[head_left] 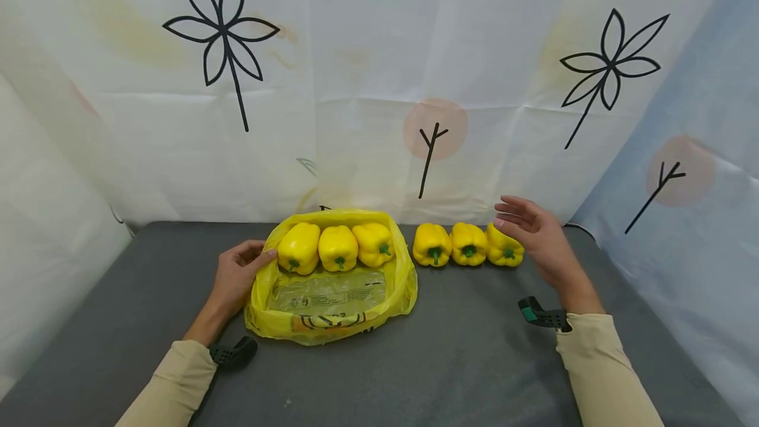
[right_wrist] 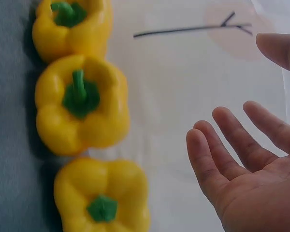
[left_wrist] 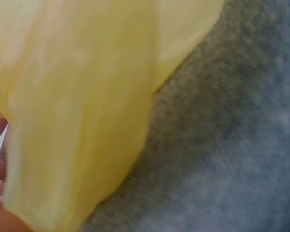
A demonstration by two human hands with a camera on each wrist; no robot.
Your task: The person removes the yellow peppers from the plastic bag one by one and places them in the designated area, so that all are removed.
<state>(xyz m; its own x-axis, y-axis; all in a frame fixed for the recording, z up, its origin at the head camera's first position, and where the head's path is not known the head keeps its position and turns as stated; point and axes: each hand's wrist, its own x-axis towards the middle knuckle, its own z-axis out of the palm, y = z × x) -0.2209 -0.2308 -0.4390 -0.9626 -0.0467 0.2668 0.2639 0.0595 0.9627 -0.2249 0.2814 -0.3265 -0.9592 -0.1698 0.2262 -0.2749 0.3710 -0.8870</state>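
Observation:
A yellow plastic bag (head_left: 405, 292) lies with its mouth wide and its rim rolled outward. Inside, along its far side, sit three yellow bell peppers (head_left: 338, 247) with green stems. My left hand (head_left: 232, 280) pinches the bag's left rim, thumb toward the inside. In the left wrist view the bag's yellow film (left_wrist: 82, 111) hides most of that hand. Three more bell peppers (head_left: 469, 246) stand in a row to the right of the bag. Over the rightmost pepper (head_left: 504, 247) hovers my right hand (head_left: 548, 249), fingers spread and palm bare in the right wrist view.
All of this rests on a grey cloth-covered table (head_left: 462, 361). Right behind the peppers hangs a pale curtain (head_left: 367, 150) with printed flowers and twigs. A black strap device (head_left: 542, 315) sits at my right wrist, another (head_left: 235, 352) at my left.

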